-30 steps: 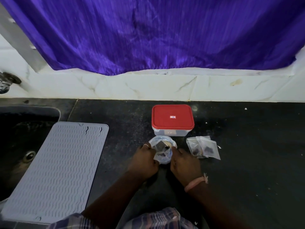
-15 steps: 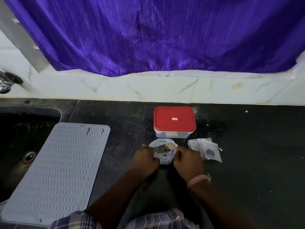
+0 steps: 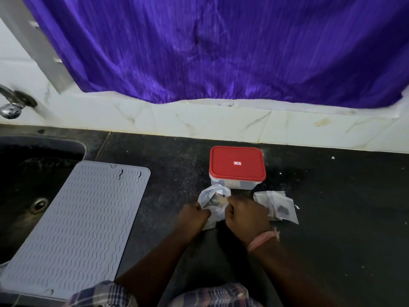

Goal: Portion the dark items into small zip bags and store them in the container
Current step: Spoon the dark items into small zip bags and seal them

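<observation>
A clear plastic bag [image 3: 212,197] with dark items inside stands on the black counter, its mouth pulled apart. My left hand [image 3: 193,214] grips its left edge and my right hand [image 3: 244,214] grips its right edge. Just behind the bag stands a clear container [image 3: 238,183] with a red lid [image 3: 237,163] shut on it. To the right of my right hand lie small zip bags [image 3: 280,206], one with a dark item showing through. My right hand covers their left part.
A grey ribbed mat [image 3: 81,220] lies to the left, partly over a dark sink [image 3: 28,196] with a tap [image 3: 11,107] above it. A white tiled ledge [image 3: 221,122] and a purple curtain [image 3: 210,52] close off the back. Bare black counter [image 3: 343,218] stretches to the right.
The view has shifted slightly. Both hands stay on the bag and have pulled its mouth wider and lower, with my right hand now closer to the small zip bags.
</observation>
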The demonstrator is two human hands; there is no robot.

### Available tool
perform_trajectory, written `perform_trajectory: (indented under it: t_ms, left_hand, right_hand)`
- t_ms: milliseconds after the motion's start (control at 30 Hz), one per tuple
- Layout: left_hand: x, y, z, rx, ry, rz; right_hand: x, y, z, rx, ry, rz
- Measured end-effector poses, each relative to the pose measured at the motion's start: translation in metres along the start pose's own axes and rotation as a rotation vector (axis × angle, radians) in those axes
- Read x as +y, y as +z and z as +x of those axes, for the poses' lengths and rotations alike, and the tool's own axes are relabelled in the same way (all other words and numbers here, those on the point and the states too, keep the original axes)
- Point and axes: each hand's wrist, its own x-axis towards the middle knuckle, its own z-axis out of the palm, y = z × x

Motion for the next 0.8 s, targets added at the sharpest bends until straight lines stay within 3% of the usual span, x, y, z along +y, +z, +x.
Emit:
perform_trajectory:
  t_ms: [67, 233, 400, 600, 800]
  left_hand:
    - [-0.001, 0.0, -0.001, -0.018, 0.01, 0.01]
    - [0.004, -0.002, -0.001, 0.054, 0.137, -0.065]
    - [0.006, -0.006, 0.01, 0.113, 0.274, -0.236]
    - [0.028, -0.015, 0.022, -0.036, 0.008, -0.209]
    - [0.04, -0.009, 0.023, -0.097, 0.008, -0.254]
  right_hand:
    - [0.0, 0.003, -0.002, -0.076, -0.003, 0.01]
    - [0.005, 0.013, -0.005, -0.078, -0.054, 0.024]
    - [-0.003, 0.013, -0.009, 0.024, -0.077, 0.072]
    - [-0.006, 0.019, -0.004, -0.083, -0.032, 0.142]
    - [-0.008, 0.03, -0.009, -0.067, 0.169, 0.242]
